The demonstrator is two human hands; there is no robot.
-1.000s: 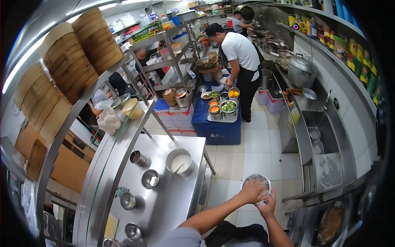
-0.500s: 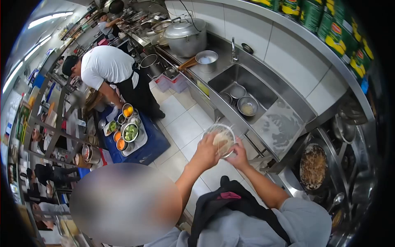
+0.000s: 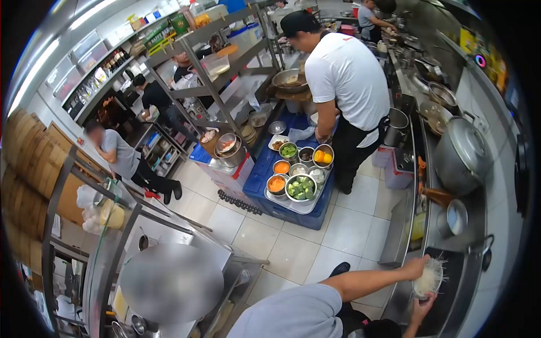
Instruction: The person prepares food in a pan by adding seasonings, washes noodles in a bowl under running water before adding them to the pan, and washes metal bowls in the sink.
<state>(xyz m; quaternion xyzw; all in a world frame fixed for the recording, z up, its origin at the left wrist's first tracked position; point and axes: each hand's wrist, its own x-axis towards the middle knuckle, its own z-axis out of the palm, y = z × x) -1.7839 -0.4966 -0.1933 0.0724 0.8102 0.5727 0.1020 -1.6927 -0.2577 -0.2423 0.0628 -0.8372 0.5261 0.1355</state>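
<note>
At the lower right in the head view, my left hand (image 3: 416, 267) grips the left side of a round bowl (image 3: 417, 288). A tangle of thin white noodles (image 3: 430, 277) fills it, with loose strands sticking out past the rim. My right hand (image 3: 424, 307) holds the same bowl from its near side, fingers closed against it. The bowl is up beside the dark sink basin (image 3: 448, 307); whether it touches the sink edge I cannot tell. My palms and some fingertips are hidden.
A co-worker in a white shirt (image 3: 352, 79) bends over a blue chest (image 3: 256, 188) bearing a tray of bowls with cut vegetables (image 3: 300, 187). A large lidded pot (image 3: 462, 152) and a smaller metal pot (image 3: 452, 218) stand along the right counter. A steel table (image 3: 211, 250) is at lower left.
My view has swung left, so the sink and my hands now appear at lower right. The bowl of noodles has moved from over the floor to beside the sink, still between both hands.
</note>
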